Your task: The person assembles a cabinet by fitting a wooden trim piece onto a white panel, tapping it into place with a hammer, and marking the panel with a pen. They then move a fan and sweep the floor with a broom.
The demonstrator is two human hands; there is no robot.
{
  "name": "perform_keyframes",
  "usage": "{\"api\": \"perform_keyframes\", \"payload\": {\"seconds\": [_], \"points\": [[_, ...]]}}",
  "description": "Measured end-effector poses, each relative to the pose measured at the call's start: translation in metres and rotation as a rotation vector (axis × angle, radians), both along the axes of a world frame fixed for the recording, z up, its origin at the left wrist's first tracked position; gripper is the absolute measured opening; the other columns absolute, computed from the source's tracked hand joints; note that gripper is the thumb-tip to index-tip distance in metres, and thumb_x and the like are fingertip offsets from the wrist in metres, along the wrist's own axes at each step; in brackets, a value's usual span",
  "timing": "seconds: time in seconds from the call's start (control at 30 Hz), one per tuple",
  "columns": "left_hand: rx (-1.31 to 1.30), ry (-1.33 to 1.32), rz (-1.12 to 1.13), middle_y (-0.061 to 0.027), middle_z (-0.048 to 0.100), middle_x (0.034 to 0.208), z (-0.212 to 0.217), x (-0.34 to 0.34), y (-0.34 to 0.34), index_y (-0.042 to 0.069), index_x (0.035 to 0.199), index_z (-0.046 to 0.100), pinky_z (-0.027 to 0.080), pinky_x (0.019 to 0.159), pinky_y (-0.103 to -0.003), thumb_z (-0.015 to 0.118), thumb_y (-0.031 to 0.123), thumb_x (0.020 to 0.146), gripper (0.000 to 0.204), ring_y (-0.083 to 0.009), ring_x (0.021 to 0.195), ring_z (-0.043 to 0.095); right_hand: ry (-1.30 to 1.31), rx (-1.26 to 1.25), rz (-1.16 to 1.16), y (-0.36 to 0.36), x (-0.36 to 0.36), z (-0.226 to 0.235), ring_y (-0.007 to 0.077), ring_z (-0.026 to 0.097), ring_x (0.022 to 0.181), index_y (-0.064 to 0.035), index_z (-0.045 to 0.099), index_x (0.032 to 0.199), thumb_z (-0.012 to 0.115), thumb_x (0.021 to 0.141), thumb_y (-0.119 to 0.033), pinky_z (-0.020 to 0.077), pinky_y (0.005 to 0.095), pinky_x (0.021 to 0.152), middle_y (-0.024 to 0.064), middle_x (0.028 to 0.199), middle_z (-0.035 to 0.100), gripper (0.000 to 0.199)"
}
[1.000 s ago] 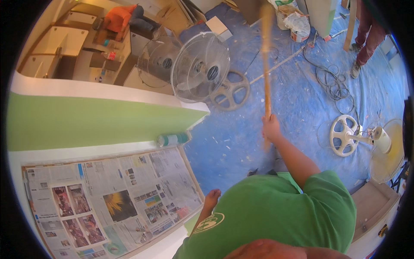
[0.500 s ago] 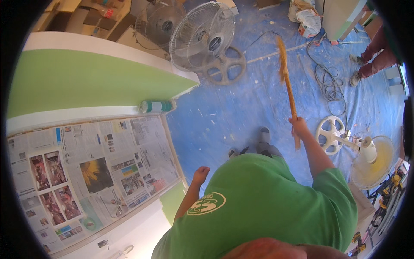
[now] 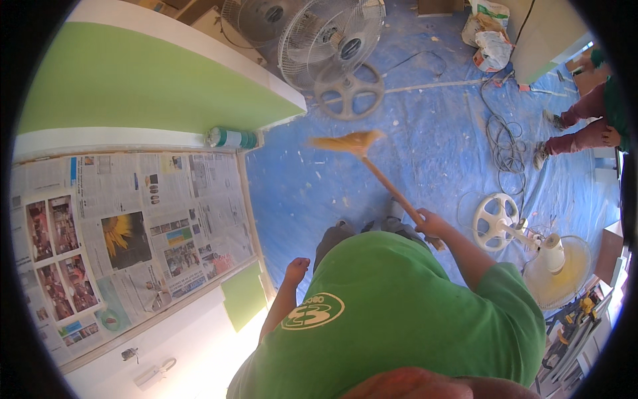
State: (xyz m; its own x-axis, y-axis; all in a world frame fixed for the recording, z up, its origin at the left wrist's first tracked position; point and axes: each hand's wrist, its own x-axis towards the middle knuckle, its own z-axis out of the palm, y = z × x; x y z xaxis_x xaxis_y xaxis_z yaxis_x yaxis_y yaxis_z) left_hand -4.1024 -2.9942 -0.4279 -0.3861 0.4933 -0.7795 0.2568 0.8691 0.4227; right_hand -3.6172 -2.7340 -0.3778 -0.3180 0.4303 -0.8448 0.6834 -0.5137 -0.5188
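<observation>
A straw broom (image 3: 391, 185) with a wooden handle is in my right hand (image 3: 432, 225), whose fingers wrap the handle near its upper end. Its yellow bristle head (image 3: 345, 142) points left over the blue floor sheet (image 3: 438, 126), near the end of the low green wall. Whether the bristles touch the sheet I cannot tell. My left hand (image 3: 297, 268) hangs at my left side, fingers curled in a loose fist with nothing visible in it. It is nearest to the edge of the newspaper-covered surface (image 3: 169, 213).
Grey pedestal fans (image 3: 332, 46) stand ahead. A white fan (image 3: 548, 256) is at my right. A tangled cable (image 3: 508, 143) lies on the sheet near another person's legs (image 3: 578, 136). Bags (image 3: 492, 50) sit at the far right; a green-and-white roll (image 3: 231, 138) lies by the wall end.
The broom head has swung from ahead on the right to the left, toward the wall end. My right hand has moved slightly left and nearer my body. My view has shifted a little.
</observation>
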Motion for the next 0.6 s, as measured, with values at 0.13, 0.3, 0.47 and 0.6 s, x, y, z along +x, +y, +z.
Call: {"api": "perform_keyframes", "payload": {"seconds": [0.13, 0.3, 0.47, 0.6], "points": [[0.014, 0.054, -0.091, -0.0102, 0.071, 0.093, 0.014, -0.002, 0.005, -0.002, 0.108, 0.068, 0.053, 0.075, -0.033, 0.065, 0.036, 0.092, 0.042, -0.0182, 0.08, 0.066, 0.082, -0.254, 0.032, 0.019, -0.029, -0.042, 0.0231, 0.063, 0.055, -0.0013, 0.056, 0.112, 0.071, 0.085, -0.016, 0.0513, 0.0374, 0.047, 0.0159, 0.079, 0.063, 0.034], [-0.034, -0.084, 0.025, -0.0111, 0.071, 0.094, -0.028, -0.05, -0.027, -0.003, 0.106, 0.067, 0.054, 0.074, -0.034, 0.065, 0.035, 0.092, 0.04, -0.0187, 0.081, 0.067, 0.143, 0.327, 0.399, 0.051, -0.112, -0.062, 0.0324, 0.067, 0.065, -0.001, 0.059, 0.105, 0.064, 0.082, -0.022, 0.0534, 0.0418, 0.057, 0.02, 0.083, 0.067, 0.032], [0.013, -0.305, 0.034, -0.0134, 0.071, 0.102, -0.056, -0.088, -0.007, 0.002, 0.104, 0.07, 0.055, 0.075, -0.034, 0.061, 0.03, 0.094, 0.031, -0.0218, 0.086, 0.069, 0.131, 0.459, 0.65, 0.113, -0.204, -0.046, 0.0372, 0.068, 0.076, -0.0042, 0.06, 0.11, 0.063, 0.08, -0.023, 0.0538, 0.0445, 0.069, 0.0202, 0.084, 0.068, 0.035], [-0.065, -0.09, -0.54, -0.0141, 0.07, 0.105, -0.102, -0.164, 0.006, 0.006, 0.106, 0.071, 0.055, 0.081, -0.036, 0.056, 0.022, 0.096, 0.024, -0.0241, 0.094, 0.068, 0.105, -0.03, 0.321, 0.2, -0.253, -0.063, 0.0278, 0.067, 0.066, -0.0084, 0.064, 0.109, 0.069, 0.082, -0.02, 0.0526, 0.0431, 0.056, 0.0142, 0.08, 0.065, 0.029]]}}
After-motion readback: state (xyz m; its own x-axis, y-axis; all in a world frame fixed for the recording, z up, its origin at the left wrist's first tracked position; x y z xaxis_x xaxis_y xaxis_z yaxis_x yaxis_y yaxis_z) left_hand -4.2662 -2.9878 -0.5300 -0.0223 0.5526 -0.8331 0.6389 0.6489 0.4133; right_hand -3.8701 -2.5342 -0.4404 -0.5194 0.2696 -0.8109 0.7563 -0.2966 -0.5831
